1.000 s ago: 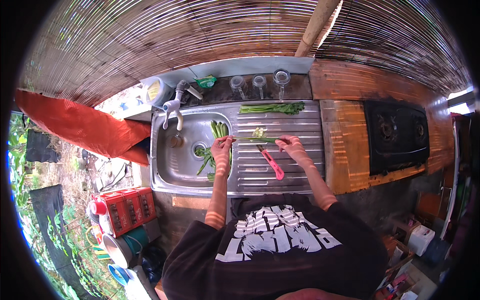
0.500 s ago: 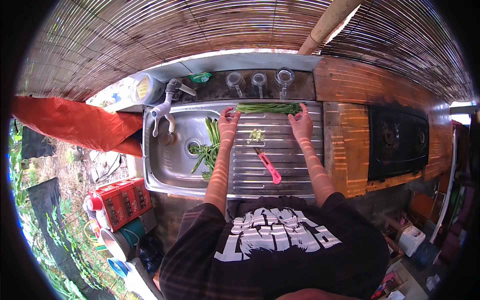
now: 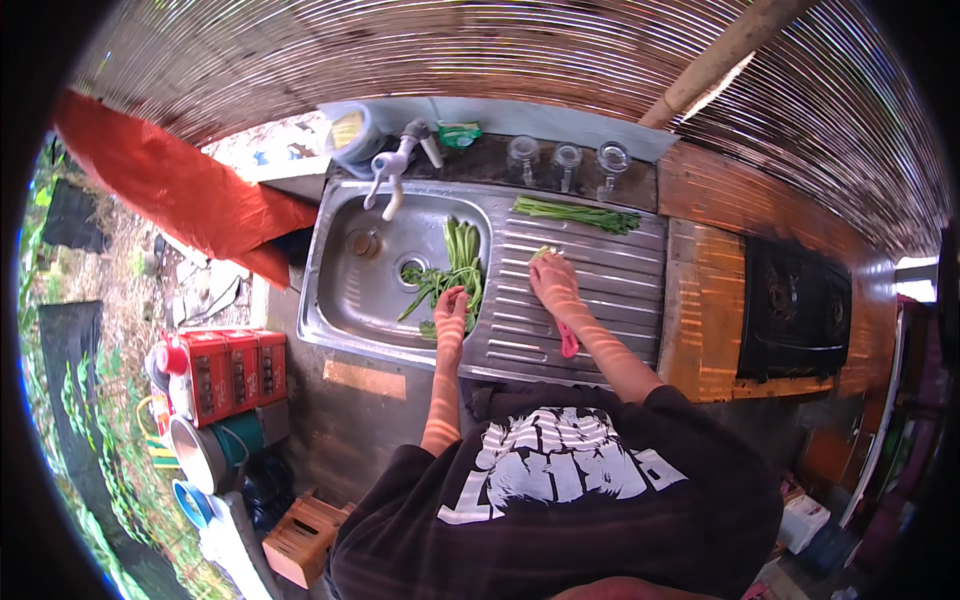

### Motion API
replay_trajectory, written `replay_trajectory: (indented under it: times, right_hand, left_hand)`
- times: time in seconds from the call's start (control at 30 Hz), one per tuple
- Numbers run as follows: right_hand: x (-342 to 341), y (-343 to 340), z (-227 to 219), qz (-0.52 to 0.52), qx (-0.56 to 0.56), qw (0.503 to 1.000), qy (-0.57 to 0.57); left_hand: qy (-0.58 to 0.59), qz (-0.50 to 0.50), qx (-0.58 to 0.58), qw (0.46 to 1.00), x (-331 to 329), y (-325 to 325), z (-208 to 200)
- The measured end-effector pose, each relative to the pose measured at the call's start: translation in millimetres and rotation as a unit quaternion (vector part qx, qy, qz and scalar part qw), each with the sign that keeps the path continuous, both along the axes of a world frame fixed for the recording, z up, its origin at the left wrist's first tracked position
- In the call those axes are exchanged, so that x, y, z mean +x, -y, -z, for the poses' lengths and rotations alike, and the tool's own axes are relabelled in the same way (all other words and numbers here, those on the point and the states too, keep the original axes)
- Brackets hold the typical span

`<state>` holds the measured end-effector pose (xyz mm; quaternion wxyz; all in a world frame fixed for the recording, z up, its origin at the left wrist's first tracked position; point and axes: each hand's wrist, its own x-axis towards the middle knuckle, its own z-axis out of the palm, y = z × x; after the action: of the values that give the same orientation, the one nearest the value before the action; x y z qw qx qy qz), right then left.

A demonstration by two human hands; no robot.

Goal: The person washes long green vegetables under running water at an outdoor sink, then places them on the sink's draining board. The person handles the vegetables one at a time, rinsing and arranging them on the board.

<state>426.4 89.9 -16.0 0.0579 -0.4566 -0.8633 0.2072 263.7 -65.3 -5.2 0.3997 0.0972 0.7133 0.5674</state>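
At the frame's centre, the left hand bends over greens in the sink, the right hand over pale pieces; whether fingers grasp, I cannot tell. Better lift wrist clear of the pink tool.

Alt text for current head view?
A person's left hand is at leafy green stalks in a steel sink; the right hand is at pale pieces on the ribbed drainboard. A pink tool, partly hidden, and a bundle of greens lie there too.

Three glass mugs stand in a row between an orange tarp and a black stove.
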Motion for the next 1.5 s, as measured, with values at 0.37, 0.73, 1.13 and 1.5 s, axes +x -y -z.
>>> replay_trajectory:
  times: [0.37, 0.73, 1.13, 1.5]
  right_hand:
    - [8, 41, -32, 0.031, 0.026, 0.998, -0.052]
    - [-27, 87, -24, 0.050, -0.008, 0.993, -0.106]
    - [-171, 137, -120, 0.036, -0.039, 0.974, -0.220]
    - [-235, 146, -178, 0.070, 0.108, 0.956, -0.265]
  left_hand:
    - [-0.132, 0.046, -0.026, 0.990, -86, 89, 59]
    - [-0.363, 0.371, -0.430, 0.739, -157, 42, 117]
    - [-0.026, 0.325, 0.148, 0.934, -204, 36, -77]
    - [0.011, 0.287, 0.244, 0.926, -262, 38, -161]
